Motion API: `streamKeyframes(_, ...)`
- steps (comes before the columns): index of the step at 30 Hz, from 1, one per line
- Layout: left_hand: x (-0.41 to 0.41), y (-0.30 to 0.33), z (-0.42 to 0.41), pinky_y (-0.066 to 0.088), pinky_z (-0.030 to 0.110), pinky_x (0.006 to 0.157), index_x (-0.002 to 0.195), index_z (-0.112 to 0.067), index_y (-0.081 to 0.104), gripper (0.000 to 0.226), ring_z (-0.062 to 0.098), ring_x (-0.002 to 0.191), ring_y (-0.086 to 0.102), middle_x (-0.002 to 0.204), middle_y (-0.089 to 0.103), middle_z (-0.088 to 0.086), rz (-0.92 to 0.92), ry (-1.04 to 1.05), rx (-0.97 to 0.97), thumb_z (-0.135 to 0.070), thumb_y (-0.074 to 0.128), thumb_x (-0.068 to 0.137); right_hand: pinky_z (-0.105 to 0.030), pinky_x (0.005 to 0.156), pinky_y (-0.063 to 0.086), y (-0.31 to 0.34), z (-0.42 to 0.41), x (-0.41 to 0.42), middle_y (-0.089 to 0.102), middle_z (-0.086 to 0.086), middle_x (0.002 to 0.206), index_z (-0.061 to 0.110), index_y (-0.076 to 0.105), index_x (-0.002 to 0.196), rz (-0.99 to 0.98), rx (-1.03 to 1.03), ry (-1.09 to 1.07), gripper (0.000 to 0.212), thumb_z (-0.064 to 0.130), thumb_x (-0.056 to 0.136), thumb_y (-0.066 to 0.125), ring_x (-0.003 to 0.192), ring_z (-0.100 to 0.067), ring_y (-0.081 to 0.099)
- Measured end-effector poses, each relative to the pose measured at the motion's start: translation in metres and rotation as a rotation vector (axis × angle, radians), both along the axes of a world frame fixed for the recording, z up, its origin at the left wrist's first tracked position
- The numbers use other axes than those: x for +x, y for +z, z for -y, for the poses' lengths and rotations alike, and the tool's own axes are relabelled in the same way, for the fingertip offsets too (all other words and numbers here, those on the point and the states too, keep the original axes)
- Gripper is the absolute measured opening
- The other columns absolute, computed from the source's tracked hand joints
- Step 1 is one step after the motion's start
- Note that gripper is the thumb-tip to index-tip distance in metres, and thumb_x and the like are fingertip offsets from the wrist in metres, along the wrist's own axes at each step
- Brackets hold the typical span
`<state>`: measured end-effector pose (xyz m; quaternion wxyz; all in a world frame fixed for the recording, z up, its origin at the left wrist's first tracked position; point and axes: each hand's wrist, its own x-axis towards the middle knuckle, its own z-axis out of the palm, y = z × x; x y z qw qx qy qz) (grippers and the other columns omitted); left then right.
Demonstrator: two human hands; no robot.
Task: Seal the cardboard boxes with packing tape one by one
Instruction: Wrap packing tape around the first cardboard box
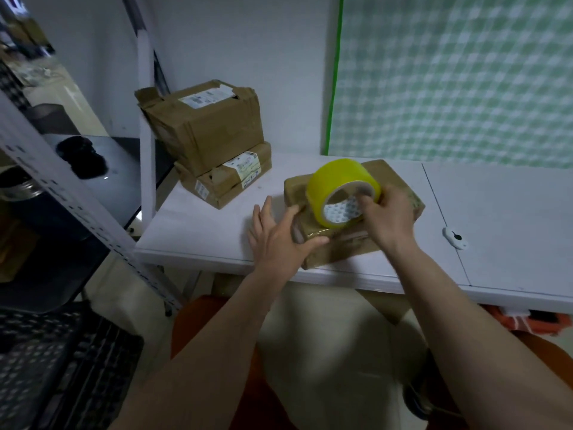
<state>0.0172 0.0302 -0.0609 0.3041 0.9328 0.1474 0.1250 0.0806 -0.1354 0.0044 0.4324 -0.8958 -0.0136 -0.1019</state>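
Observation:
A flat cardboard box [390,178] lies on the white table [210,225] near its front edge. On top of it stands a yellow roll of packing tape [338,178], tilted on its side. My right hand [387,215] grips the roll, with fingers hooked into its core. My left hand [279,237] rests with straight fingers on the box's left near corner, thumb along the front top edge where a shiny strip of tape lies. Two more cardboard boxes are stacked at the table's back left: a large battered box [204,125] on a flatter labelled box [226,181].
A small white cutter [454,238] lies on the table to the right of the box. A grey metal shelf frame [62,181] stands at the left, with a dark crate [55,361] below. A green checked cloth [449,76] hangs behind the table.

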Motion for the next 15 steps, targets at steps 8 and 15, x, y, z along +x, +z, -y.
streamKeyframes(8, 0.005, 0.007, 0.004, -0.001, 0.053, 0.115, 0.134, -0.042, 0.04, 0.083, 0.019, 0.147, -0.011, 0.161, 0.001, -0.004, 0.007, -0.035, 0.052, -0.074, 0.068, 0.063, -0.042, 0.086, 0.046, -0.002, 0.012, 0.008, 0.067, -0.019, 0.099, 0.005, 0.066, 0.101, 0.057, -0.035, -0.075, 0.027, 0.028, 0.087, 0.061, 0.097, -0.038, 0.059)
streamKeyframes(15, 0.026, 0.025, 0.028, -0.004, 0.061, 0.114, 0.149, -0.021, 0.024, 0.097, 0.014, 0.148, -0.006, 0.156, 0.027, -0.007, -0.101, -0.149, 0.327, -0.081, 0.042, 0.075, -0.044, 0.096, 0.039, -0.011, 0.01, 0.015, 0.063, -0.023, 0.108, 0.0, 0.065, 0.101, -0.016, -0.184, -0.092, 0.041, 0.037, 0.085, 0.06, 0.11, -0.04, 0.05)
